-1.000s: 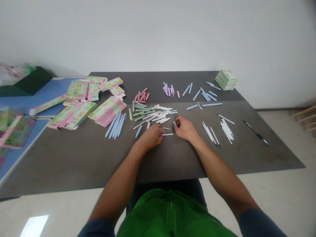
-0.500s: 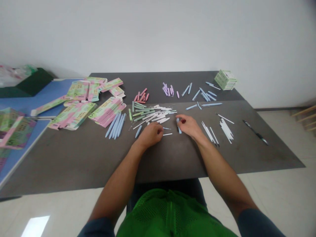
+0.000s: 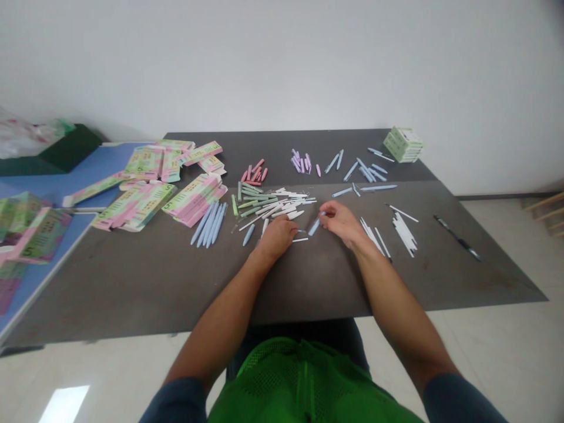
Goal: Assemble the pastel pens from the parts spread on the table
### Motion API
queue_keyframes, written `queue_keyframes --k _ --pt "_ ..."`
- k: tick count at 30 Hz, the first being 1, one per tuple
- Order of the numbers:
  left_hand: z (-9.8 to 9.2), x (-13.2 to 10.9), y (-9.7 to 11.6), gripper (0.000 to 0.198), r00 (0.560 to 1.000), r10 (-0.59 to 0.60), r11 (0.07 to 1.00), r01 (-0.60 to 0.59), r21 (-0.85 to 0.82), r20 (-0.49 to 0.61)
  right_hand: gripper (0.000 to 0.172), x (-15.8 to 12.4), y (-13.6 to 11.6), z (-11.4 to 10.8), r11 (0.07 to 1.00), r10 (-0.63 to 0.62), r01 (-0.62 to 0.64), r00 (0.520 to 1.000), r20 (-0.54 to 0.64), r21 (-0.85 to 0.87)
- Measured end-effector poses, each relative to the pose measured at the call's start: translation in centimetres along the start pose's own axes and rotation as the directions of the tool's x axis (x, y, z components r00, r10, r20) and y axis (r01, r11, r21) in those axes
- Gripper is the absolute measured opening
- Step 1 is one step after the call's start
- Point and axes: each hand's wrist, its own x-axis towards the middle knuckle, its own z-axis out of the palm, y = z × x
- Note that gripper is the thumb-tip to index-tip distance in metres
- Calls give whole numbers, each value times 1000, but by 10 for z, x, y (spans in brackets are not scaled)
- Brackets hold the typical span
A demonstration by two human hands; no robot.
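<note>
My right hand (image 3: 340, 223) pinches a light blue pen barrel (image 3: 314, 226) by one end, its free end slanting down to the left over the dark table (image 3: 132, 276). My left hand (image 3: 277, 236) rests curled on the table at the near edge of a heap of white and green pen parts (image 3: 273, 202); what its fingers hold is hidden. A thin white refill (image 3: 300, 239) lies between the two hands.
A row of blue pens (image 3: 210, 222) lies left of the heap, with pink and green flat cartons (image 3: 194, 198) beyond. Red (image 3: 254, 173), purple (image 3: 302, 161) and blue pieces (image 3: 361, 170) lie farther back. White refills (image 3: 403, 232), a black pen (image 3: 456, 238) and a green box (image 3: 403, 144) sit right.
My right hand picked up the blue barrel and turned it so it slants left. My left hand slid slightly forward toward the heap. The view shifted a little.
</note>
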Motion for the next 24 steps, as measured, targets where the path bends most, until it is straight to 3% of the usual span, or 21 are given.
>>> queue_keyframes --k 4,11,19,24 --pt "0 0 2 30 1000 -16 1000 16 6 -10 35 -4 -7 -2 990 3 -9 999 40 142" --pt "-1 -4 8 25 999 0 999 2 39 -53 25 -9 -17 -3 991 78 -83 996 52 102" --pt "-2 -3 8 30 1000 8 999 -9 42 22 24 -9 -15 -6 995 -55 58 998 35 -81" --pt "-3 -2 6 28 999 -28 1000 28 -2 -39 22 -7 -11 -1 981 -133 139 990 54 -135"
